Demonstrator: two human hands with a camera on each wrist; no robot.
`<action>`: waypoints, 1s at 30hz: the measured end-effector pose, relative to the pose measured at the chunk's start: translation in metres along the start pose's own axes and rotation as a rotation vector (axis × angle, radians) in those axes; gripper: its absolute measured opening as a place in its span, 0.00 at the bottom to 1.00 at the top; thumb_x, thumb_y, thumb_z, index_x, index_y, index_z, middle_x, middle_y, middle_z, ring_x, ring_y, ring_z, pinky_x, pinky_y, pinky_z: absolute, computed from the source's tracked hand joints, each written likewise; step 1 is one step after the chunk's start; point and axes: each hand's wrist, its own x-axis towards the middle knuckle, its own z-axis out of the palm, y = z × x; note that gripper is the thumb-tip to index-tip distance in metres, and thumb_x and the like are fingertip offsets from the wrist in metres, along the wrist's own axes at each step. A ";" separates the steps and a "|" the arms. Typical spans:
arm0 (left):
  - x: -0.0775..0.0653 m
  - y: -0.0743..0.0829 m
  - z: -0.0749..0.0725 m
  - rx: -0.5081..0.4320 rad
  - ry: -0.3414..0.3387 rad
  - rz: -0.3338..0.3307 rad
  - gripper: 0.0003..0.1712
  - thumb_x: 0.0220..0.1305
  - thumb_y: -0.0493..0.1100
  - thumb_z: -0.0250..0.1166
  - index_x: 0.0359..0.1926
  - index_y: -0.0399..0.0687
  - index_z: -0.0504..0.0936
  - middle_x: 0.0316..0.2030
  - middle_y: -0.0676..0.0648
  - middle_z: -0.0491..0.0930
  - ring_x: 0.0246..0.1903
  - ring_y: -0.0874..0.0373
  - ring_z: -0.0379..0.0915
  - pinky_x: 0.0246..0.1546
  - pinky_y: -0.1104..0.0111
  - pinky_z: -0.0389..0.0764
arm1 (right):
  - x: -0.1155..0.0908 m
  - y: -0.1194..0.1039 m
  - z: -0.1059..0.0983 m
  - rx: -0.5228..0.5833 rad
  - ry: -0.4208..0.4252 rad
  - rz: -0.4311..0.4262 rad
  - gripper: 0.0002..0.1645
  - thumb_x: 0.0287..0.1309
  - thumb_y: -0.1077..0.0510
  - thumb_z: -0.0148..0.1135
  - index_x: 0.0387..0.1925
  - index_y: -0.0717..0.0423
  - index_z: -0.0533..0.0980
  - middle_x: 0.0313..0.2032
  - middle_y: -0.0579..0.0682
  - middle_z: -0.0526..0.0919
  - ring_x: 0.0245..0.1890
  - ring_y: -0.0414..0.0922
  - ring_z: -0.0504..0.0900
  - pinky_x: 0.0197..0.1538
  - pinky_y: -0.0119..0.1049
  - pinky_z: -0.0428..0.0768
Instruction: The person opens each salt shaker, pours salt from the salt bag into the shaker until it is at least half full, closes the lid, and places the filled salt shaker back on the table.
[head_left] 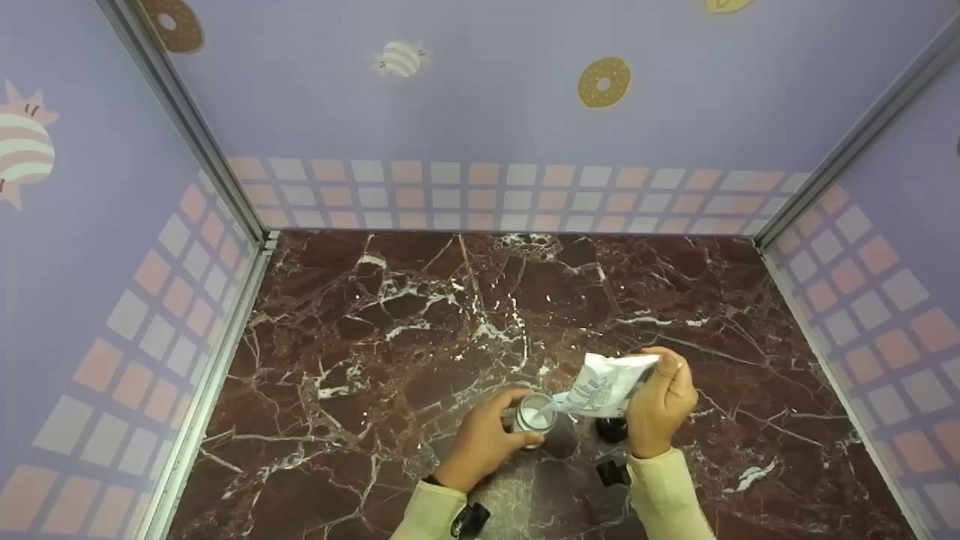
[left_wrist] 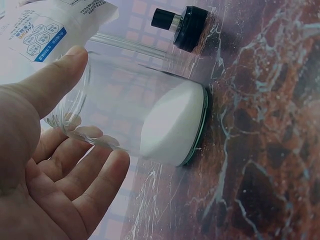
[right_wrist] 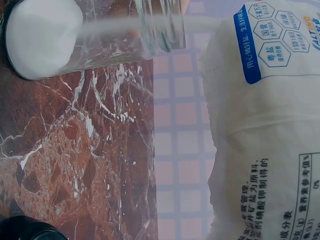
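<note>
A clear glass jar (left_wrist: 120, 95) stands on the marble-patterned tabletop, gripped near its neck by my left hand (head_left: 487, 431), thumb on one side and fingers on the other. White salt (left_wrist: 172, 122) lies in a sloped heap at its bottom. My right hand (head_left: 664, 401) holds a white printed salt bag (head_left: 611, 386), tilted with its torn edge toward the jar mouth. In the right wrist view, a thin white stream (right_wrist: 110, 24) runs from the bag into the jar. The right fingers are out of sight there.
A black lid with a knob (left_wrist: 190, 27) sits on the table close to the jar, below the right hand. White specks (head_left: 517, 322) are scattered over the tabletop beyond the jar. Patterned purple panels (head_left: 487, 112) enclose the table at the back and both sides.
</note>
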 end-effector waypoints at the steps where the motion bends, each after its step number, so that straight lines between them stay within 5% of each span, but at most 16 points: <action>1: 0.000 0.000 0.000 -0.002 -0.001 0.005 0.41 0.47 0.46 0.84 0.64 0.61 0.80 0.56 0.54 0.83 0.49 0.53 0.85 0.50 0.58 0.86 | 0.000 0.000 0.000 0.001 -0.003 0.001 0.29 0.80 0.57 0.48 0.33 0.85 0.72 0.23 0.50 0.86 0.17 0.37 0.81 0.19 0.25 0.75; 30: 0.000 0.001 -0.001 0.023 0.001 0.022 0.42 0.47 0.46 0.84 0.65 0.55 0.79 0.56 0.52 0.84 0.47 0.55 0.85 0.49 0.63 0.86 | 0.005 -0.003 0.005 -0.094 -0.006 -0.040 0.30 0.80 0.54 0.49 0.31 0.79 0.76 0.23 0.43 0.86 0.14 0.32 0.73 0.16 0.22 0.66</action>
